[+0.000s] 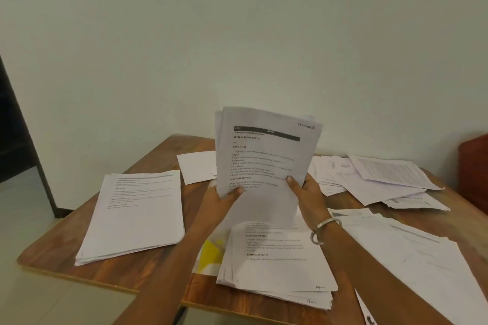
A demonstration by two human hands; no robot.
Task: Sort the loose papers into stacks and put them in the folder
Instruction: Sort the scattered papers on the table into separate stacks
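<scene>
I hold a bundle of printed sheets [266,155] upright above the wooden table [148,269]. My left hand [220,203] grips its lower left edge, thumb on the front page. My right hand [307,196] grips the lower right edge, thumb on the front too; a metal bangle sits on that wrist. Below the bundle lies a fanned stack of papers [280,264]. A neat stack [137,214] lies at the left. A yellow and clear folder [210,253] peeks out under my left forearm, mostly hidden.
Loose sheets [380,179] are scattered at the back right, and a large spread of paper [412,253] covers the right side. A single sheet [196,166] lies behind the bundle. A red-brown object [474,171] stands at the far right. A white wall is behind the table.
</scene>
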